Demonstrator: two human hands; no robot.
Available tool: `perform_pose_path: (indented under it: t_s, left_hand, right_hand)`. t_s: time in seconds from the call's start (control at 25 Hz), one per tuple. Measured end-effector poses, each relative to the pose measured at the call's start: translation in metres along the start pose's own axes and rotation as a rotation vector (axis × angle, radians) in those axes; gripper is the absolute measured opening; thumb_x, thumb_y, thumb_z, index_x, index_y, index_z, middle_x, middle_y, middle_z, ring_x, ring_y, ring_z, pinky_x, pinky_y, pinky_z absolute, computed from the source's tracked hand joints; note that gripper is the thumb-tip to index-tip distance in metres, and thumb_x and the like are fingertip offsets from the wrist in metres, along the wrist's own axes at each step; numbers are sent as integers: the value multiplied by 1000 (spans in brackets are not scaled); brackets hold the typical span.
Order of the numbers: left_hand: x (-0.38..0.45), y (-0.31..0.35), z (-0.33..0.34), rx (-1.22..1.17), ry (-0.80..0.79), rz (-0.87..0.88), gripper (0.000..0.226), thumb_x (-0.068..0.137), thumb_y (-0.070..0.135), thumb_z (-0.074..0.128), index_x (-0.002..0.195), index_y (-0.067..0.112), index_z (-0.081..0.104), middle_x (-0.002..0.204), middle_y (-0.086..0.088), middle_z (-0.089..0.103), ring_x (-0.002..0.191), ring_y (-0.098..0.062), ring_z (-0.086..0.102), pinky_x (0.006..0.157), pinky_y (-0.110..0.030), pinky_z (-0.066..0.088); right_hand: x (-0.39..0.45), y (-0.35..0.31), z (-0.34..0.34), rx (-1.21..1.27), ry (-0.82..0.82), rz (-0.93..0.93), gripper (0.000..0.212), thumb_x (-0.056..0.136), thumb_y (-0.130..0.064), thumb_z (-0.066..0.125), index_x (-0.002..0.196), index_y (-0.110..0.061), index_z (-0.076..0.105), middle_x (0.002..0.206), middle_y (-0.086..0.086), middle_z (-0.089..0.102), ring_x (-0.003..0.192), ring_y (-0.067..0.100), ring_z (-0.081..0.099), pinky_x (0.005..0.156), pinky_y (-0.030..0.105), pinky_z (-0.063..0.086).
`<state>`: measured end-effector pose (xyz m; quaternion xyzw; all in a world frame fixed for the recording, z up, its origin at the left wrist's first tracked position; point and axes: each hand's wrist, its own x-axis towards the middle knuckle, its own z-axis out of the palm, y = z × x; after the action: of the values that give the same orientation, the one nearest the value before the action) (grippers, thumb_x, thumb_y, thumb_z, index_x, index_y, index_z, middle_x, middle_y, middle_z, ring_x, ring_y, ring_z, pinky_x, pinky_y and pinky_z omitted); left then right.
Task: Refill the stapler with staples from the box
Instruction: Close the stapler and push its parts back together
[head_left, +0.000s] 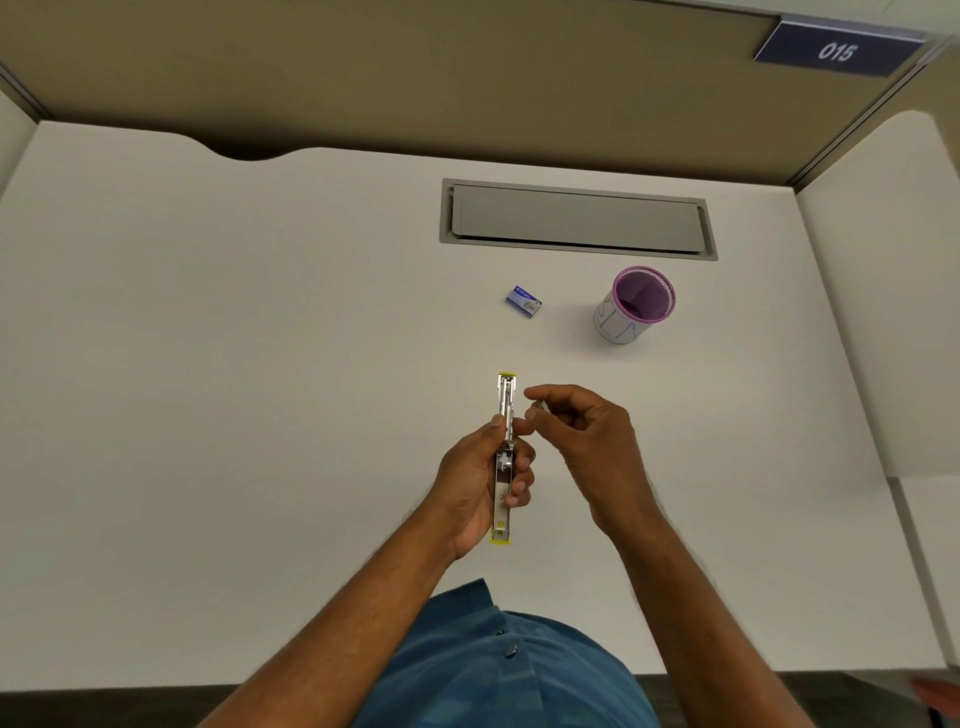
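Note:
The stapler, silver metal with yellow ends, is swung fully open into a long straight strip pointing away from me. My left hand grips it around the hinge in the middle. My right hand hovers just right of the stapler's far half, thumb and forefinger pinched on a small silvery strip of staples. The small blue staple box lies on the white desk farther back, beyond both hands.
A pink mesh pen cup stands right of the staple box. Behind it a grey cable hatch is set into the desk. A tan partition wall rises at the back, with a blue "015" sign.

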<state>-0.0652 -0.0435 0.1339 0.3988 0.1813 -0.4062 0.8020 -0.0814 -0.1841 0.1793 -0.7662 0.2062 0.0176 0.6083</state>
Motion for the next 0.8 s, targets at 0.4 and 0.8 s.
perform_pose_path:
  t_s: [0.4, 0.8]
  left_hand:
    - [0, 0, -1, -18, -11, -11, 29, 106, 37, 39, 109, 11, 53, 70, -8, 56, 50, -16, 46, 44, -23, 37]
    - [-2, -1, -1, 27, -33, 21, 30, 106, 38, 42, 106, 13, 59, 71, -7, 57, 52, -15, 47, 46, -24, 37]
  right_hand:
    - [-1, -3, 3, -82, -6, -58, 26, 91, -18, 70, 101, -41, 69, 87, -12, 77, 86, 5, 74, 78, 17, 57]
    - [4, -6, 7, -336, -8, -119, 27, 89, -17, 74, 113, -30, 72, 99, -12, 72, 87, -4, 64, 70, 2, 46]
